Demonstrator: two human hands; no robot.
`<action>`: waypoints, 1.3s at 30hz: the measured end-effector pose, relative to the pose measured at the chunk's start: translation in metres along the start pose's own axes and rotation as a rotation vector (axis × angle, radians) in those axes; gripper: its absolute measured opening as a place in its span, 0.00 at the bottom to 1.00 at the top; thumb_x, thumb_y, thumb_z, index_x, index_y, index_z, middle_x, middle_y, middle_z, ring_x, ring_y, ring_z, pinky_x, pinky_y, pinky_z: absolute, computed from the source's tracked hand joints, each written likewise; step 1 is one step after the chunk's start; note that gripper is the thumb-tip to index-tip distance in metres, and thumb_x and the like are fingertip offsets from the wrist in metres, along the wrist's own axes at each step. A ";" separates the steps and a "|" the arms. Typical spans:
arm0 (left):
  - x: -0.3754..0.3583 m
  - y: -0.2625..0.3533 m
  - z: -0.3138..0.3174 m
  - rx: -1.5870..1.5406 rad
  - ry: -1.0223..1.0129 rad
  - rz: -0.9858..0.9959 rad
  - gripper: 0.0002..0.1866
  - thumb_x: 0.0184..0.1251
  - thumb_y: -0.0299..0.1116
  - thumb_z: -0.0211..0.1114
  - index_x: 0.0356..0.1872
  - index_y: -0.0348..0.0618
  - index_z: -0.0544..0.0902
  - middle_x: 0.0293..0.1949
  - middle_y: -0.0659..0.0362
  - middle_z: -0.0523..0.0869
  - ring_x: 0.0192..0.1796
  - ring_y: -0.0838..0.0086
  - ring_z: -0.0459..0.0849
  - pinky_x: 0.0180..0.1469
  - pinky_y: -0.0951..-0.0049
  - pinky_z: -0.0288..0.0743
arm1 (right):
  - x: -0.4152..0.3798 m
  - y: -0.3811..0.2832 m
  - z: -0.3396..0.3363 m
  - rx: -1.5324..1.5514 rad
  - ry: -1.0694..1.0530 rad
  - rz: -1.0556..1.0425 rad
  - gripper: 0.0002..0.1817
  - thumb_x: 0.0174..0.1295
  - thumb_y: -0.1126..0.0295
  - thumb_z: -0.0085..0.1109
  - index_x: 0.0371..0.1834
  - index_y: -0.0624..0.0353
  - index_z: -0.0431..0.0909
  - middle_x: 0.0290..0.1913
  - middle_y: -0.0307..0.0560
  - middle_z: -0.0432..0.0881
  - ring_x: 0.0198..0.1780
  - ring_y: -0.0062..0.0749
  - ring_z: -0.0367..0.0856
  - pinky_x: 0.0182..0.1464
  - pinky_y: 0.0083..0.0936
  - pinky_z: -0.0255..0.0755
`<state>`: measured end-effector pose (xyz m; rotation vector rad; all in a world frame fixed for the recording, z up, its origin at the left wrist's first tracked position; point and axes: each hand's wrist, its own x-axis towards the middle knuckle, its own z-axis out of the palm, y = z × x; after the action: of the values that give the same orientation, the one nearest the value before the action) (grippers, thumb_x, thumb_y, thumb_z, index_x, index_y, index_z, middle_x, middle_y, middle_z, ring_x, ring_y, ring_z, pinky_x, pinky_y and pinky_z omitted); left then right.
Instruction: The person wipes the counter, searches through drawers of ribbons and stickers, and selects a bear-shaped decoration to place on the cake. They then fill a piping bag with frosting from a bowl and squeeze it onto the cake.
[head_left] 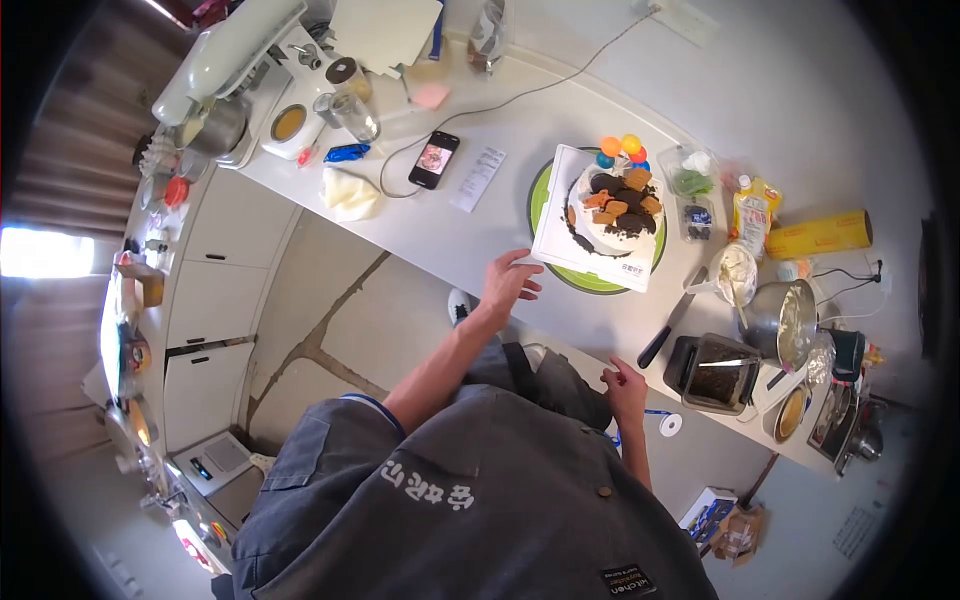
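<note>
My left hand [510, 283] is open with its fingers apart, just off the left edge of a white cake board [553, 232] and holding nothing. The board rests on a green round turntable [541, 196]. On it stands a white cake [590, 228] topped with brown cookies, dark crumbs and colourful balls. Low in front of the counter edge is my right hand [625, 385], empty, with its fingers apart. A black-handled knife [665, 332] lies on the counter near it. To the left of the cake lie a paper slip [478, 179] and a phone [435, 160] showing a picture.
At right are a metal bowl [783, 322], a dark baking pan [711, 373], a cup of cream [737, 272], a yellow pouch [752, 214] and a yellow roll box [822, 235]. A stand mixer [225, 75], a scale and jars stand at the upper left.
</note>
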<state>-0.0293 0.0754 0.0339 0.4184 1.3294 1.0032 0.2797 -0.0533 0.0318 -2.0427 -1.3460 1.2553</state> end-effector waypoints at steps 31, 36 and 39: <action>0.062 -0.028 -0.190 1.215 0.370 0.738 0.18 0.69 0.26 0.61 0.58 0.37 0.84 0.66 0.46 0.83 0.71 0.50 0.78 0.76 0.53 0.68 | -0.047 0.007 0.024 -0.243 0.060 0.200 0.20 0.62 0.70 0.64 0.58 0.61 0.88 0.33 0.56 0.91 0.32 0.34 0.90 0.40 0.32 0.82; 0.087 -0.020 -0.243 1.220 0.369 0.793 0.20 0.66 0.28 0.64 0.60 0.39 0.84 0.68 0.45 0.81 0.74 0.48 0.74 0.78 0.50 0.64 | -0.069 0.032 0.037 -0.280 0.056 0.229 0.20 0.63 0.68 0.65 0.58 0.61 0.88 0.32 0.55 0.90 0.33 0.35 0.90 0.41 0.33 0.81; 0.108 0.013 -0.296 1.319 0.609 0.815 0.29 0.63 0.32 0.69 0.67 0.44 0.81 0.72 0.43 0.76 0.77 0.46 0.70 0.78 0.44 0.62 | -0.085 0.027 0.044 -0.287 0.056 0.295 0.19 0.64 0.67 0.65 0.57 0.61 0.88 0.31 0.53 0.90 0.31 0.32 0.89 0.39 0.31 0.81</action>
<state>-0.3178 0.0862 -0.0935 1.8679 2.3780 0.7493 0.2450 -0.1463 0.0287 -2.5321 -1.2961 1.1620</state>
